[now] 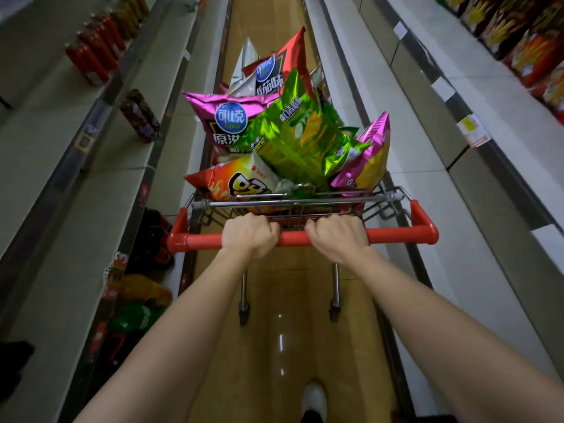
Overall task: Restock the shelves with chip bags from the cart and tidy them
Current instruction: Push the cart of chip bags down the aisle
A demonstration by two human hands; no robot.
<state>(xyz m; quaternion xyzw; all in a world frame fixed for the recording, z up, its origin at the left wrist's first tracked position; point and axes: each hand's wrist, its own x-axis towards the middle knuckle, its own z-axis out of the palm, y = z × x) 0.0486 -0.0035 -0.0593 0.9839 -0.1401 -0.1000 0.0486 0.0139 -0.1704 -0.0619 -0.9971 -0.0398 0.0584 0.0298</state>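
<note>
Shoe: your white shoe (314, 398) is on the tan floor (274, 288), nearest you.
Left hand: your left hand (248, 235) is wrapped around the red cart handle (396, 235).
Right hand: your right hand (338, 236) clamps the same bar, just right of the left.
Cart: the wire cart (293, 206) stands in the aisle ahead.
Chip bags: an orange bag (232, 181) is nearest, a green bag (299, 138) is mid-pile, a pink bag (222, 117) is on the left, a red bag (283, 65) is farthest.
Shelves: bottles (94, 53) are far left, snack packs (531, 41) far right.

Dim, even indoor light. A pale streak of glare lies on the glossy floor (281, 343). Foil chip bags (293, 138) shine brightly. Wide-angle distortion bends the shelves (476, 123) outward, and the edges smear with blur; the centre stays sharper.
</note>
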